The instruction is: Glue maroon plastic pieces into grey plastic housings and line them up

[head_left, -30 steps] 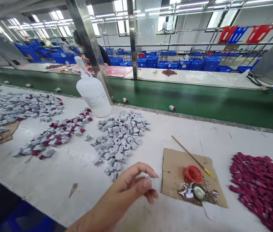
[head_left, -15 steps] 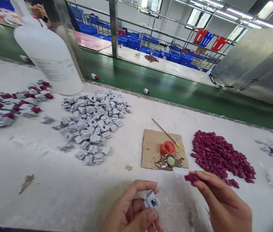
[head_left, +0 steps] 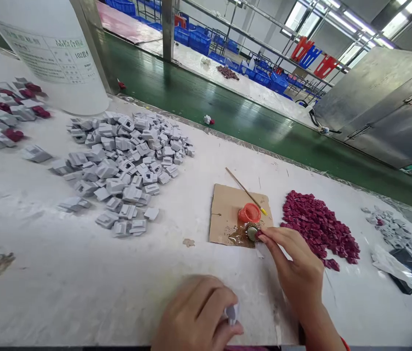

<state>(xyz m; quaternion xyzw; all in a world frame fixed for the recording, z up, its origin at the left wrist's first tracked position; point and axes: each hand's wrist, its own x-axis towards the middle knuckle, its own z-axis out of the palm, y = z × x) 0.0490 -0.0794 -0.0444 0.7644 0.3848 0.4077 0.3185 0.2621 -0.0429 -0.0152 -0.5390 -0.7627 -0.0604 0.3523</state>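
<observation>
My left hand (head_left: 196,314) is closed around a small grey plastic part (head_left: 231,313) near the bottom edge. My right hand (head_left: 295,265) reaches forward, its fingertips pinching a small dark red piece (head_left: 259,236) and pressing it at a small metal cap (head_left: 252,231) on a brown cardboard square (head_left: 222,214). An orange cap (head_left: 249,213) and a thin stick with a yellow tip (head_left: 244,190) also lie on the cardboard. A heap of dark red pieces (head_left: 317,226) lies just right of it. A heap of grey parts (head_left: 125,161) lies to the left.
A big white plastic bottle (head_left: 45,53) stands at the far left beside a metal post. Grey parts fitted with red pieces (head_left: 5,114) lie at the left edge. A green conveyor belt (head_left: 209,105) runs behind the white table. More grey parts and a dark packet (head_left: 408,263) lie at right.
My right hand moved forward from near my left hand to the metal cap on the cardboard, carrying the red piece. My left hand dropped lower. The view shifted left and closer.
</observation>
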